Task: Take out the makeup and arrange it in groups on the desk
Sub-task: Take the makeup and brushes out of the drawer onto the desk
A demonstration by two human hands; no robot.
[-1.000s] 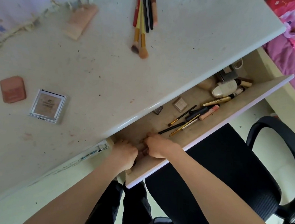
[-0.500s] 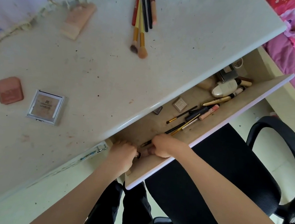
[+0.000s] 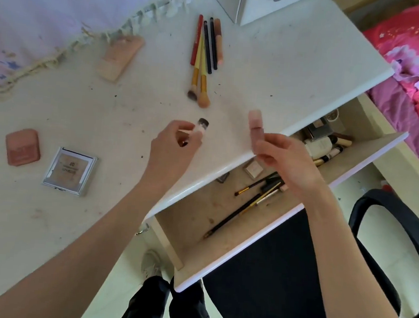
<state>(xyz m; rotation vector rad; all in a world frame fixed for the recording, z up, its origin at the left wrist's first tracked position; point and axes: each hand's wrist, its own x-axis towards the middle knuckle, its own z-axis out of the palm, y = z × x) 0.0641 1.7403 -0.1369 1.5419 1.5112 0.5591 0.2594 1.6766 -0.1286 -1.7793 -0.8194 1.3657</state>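
Two bare forearms, no sleeves, left hand, right hand, no rings or watch visible, black trousers, pale shoe near the desk.

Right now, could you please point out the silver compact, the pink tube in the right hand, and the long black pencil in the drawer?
silver compact (image 3: 70,171): head view, lid centre.
pink tube (image 3: 255,122): head view, upper end.
long black pencil (image 3: 234,214): head view, mid-shaft.

Both hands left the drawer (each now holding makeup) above the desk.
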